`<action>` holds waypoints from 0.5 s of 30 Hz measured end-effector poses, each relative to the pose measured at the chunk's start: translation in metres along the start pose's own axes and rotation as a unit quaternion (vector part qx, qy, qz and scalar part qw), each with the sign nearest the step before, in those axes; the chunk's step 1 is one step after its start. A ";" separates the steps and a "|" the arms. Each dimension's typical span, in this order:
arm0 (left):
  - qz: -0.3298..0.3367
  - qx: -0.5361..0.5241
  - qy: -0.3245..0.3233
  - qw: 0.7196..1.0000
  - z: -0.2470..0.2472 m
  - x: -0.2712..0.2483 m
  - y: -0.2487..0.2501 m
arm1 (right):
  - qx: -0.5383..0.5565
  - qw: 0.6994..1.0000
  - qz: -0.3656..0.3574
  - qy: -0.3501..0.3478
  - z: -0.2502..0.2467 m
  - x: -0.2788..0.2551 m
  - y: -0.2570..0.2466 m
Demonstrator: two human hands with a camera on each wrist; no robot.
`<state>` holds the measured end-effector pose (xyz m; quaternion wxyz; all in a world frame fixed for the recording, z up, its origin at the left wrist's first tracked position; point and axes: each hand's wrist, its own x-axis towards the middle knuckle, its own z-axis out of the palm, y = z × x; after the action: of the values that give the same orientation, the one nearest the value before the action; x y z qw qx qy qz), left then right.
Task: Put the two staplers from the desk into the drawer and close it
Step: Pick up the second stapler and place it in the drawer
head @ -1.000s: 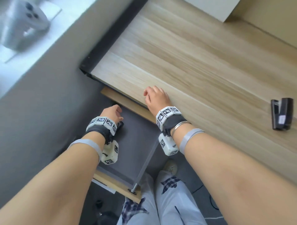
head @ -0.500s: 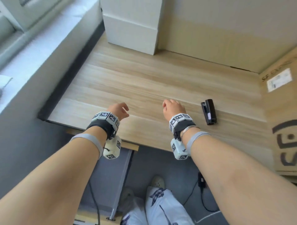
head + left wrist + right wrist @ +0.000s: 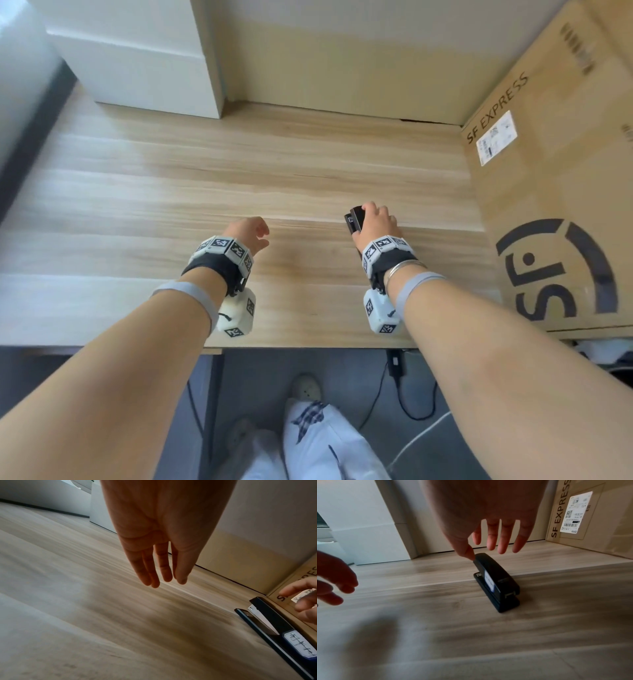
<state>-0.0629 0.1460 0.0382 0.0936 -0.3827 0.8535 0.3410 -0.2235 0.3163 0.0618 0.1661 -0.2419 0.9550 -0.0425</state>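
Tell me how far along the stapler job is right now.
Only one stapler shows on the desk, so the other may already be stowed, though the drawer is out of view. In hand: the right hand hovers over that stapler, thumb touching its tip, not gripping yet. The left hand hangs open. Left: grip it, put it away, shut the drawer.

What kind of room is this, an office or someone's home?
Probably an office or a study corner, though I can't be sure. There is a light wooden desk with a black stapler on it, a large SF Express shipping carton at one side, and a power cable on the grey floor underneath.
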 end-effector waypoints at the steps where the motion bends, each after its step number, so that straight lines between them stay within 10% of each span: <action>1: -0.001 0.004 0.000 1.000 0.002 0.004 0.003 | 0.006 1.000 0.006 -0.013 0.001 0.004 0.002; 15: -0.052 0.018 0.007 0.998 0.007 0.008 -0.023 | 0.041 0.989 0.081 -0.114 0.018 0.023 0.007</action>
<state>-0.0527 0.1344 0.0176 0.1117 -0.4276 0.8389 0.3176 -0.2396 0.3117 0.0372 0.2866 -0.1602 0.9437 -0.0401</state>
